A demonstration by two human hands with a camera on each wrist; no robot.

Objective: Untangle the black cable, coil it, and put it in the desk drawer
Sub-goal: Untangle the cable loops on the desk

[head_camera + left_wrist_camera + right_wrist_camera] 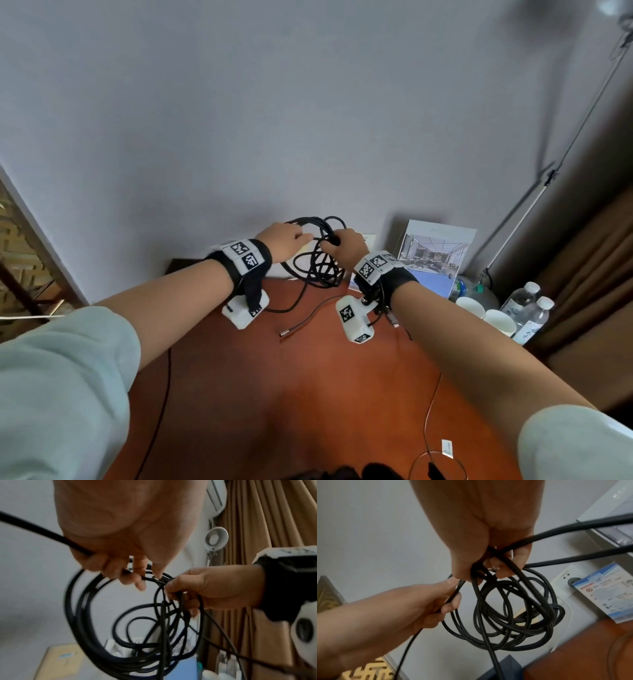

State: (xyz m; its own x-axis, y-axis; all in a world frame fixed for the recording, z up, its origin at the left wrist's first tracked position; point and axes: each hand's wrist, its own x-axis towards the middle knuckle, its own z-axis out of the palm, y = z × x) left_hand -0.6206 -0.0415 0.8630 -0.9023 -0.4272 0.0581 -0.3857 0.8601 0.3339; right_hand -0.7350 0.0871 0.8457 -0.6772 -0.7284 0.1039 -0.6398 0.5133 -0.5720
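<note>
I hold both hands raised above the far edge of the desk (308,394), close to the wall. My right hand (349,247) is fisted around the gathered top of the cable (318,263); in the right wrist view several strands pass between its curled fingers (520,555). My left hand (284,241) sits just beside it, almost touching, and pinches one or two strands; in the left wrist view its fingertips (137,580) close on the strands next to the right fist. The cable hangs below both hands in loose, uneven, crossed loops. One loose end with a metal plug (286,334) trails down onto the desk between my wrists. At the far right corner stand a brochure (435,253), two cups (479,308) and bottles (527,308).
</note>
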